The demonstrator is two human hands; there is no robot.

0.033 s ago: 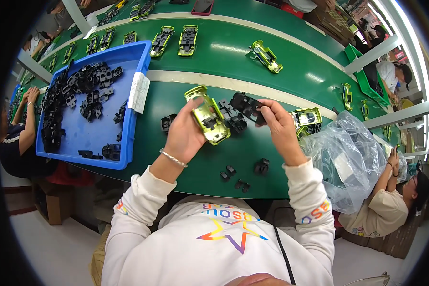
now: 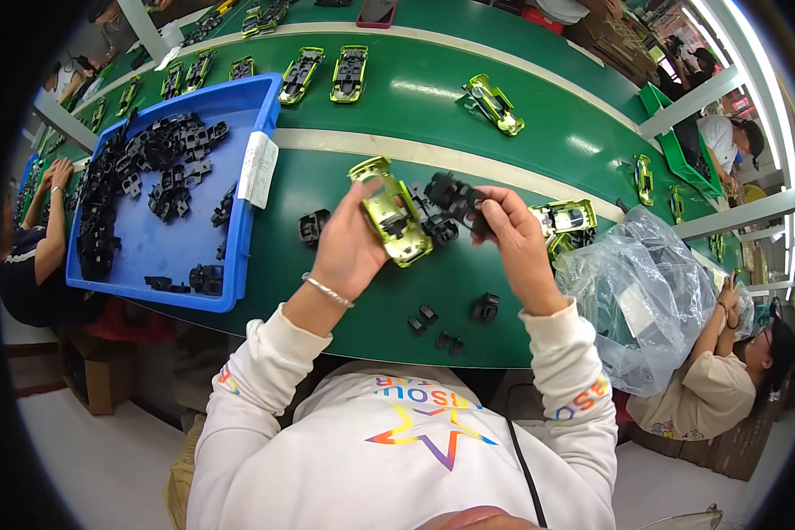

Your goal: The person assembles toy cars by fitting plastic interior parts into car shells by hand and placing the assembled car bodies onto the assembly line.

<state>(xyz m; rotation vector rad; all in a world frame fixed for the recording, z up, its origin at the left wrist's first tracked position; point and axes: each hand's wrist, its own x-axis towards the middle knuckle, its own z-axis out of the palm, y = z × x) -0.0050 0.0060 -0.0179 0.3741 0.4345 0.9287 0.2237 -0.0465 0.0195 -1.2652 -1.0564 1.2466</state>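
Observation:
My left hand (image 2: 349,243) grips a lime-green toy car body (image 2: 396,221), its hollow underside facing up. Closed between the thumb and fingers of my right hand (image 2: 514,234) is a black plastic car part (image 2: 453,196), slightly blurred, held close to the right of the shell. Behind the two pieces, other black parts (image 2: 440,228) lie on the green table (image 2: 362,318), partly covered. Another black piece (image 2: 313,227) rests beyond my left wrist. Small black parts (image 2: 450,343) and a larger one (image 2: 485,307) lie near the table's front edge.
A blue bin (image 2: 238,283) with many black parts stands at left. Green car bodies (image 2: 350,75) sit along the far strip, one (image 2: 495,104) at an angle. At right are more car bodies (image 2: 567,218) and a clear plastic bag (image 2: 640,300). Other people sit at both sides.
The car body has shifted slightly right and turned in my left hand. The black part in my right hand has tilted, and that hand has moved a little left.

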